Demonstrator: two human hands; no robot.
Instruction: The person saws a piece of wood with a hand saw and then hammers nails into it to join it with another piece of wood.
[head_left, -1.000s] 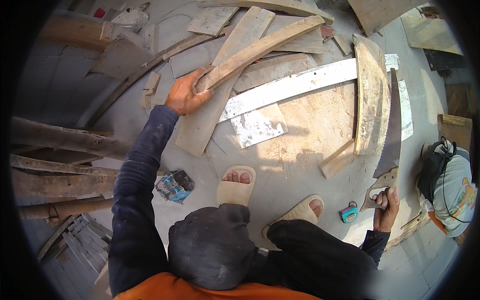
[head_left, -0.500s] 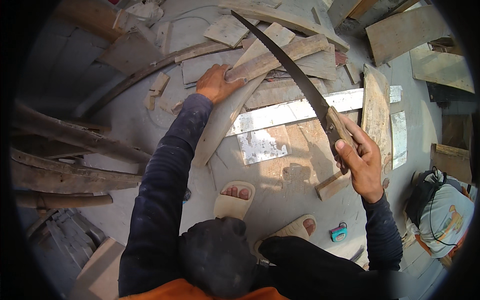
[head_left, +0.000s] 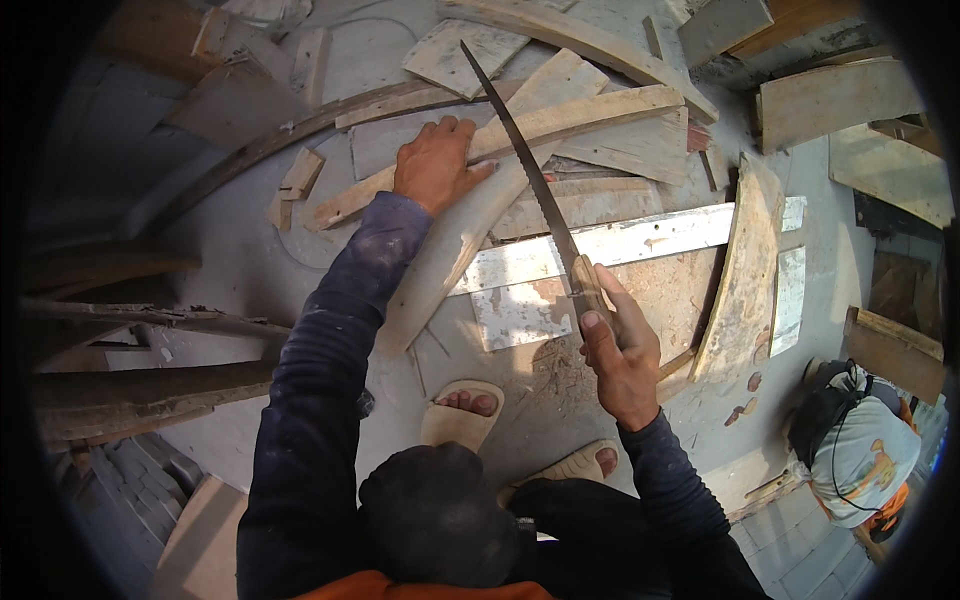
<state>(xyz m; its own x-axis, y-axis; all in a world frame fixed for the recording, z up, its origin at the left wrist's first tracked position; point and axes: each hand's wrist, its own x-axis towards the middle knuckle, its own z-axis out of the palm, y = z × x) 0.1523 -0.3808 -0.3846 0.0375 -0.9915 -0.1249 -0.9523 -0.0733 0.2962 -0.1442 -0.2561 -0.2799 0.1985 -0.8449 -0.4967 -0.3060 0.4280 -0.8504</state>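
Observation:
My right hand (head_left: 622, 365) is closed around the wooden handle of a handsaw (head_left: 535, 175). Its long, toothed blade points away and to the left, passing in view over a narrow wooden batten (head_left: 590, 113); whether the two touch, I cannot tell. My left hand (head_left: 432, 165) grips that batten left of the blade, with the thumb on the near side. The batten slants from lower left to upper right over other boards. Beneath it, a wide curved plank (head_left: 440, 270) runs toward my feet.
A white-painted board (head_left: 620, 242) lies across the middle, beside a rough curved plank (head_left: 738, 270). Sawdust is scattered near my sandals (head_left: 455, 415). Long timbers (head_left: 150, 395) stand at left. On the right are a stuffed bag (head_left: 865, 455) and leaning boards (head_left: 840, 100).
The saw and my right hand have moved left, bringing the blade nearer my left hand. My left hand still holds the batten. A teal tape measure has gone from sight near my right forearm.

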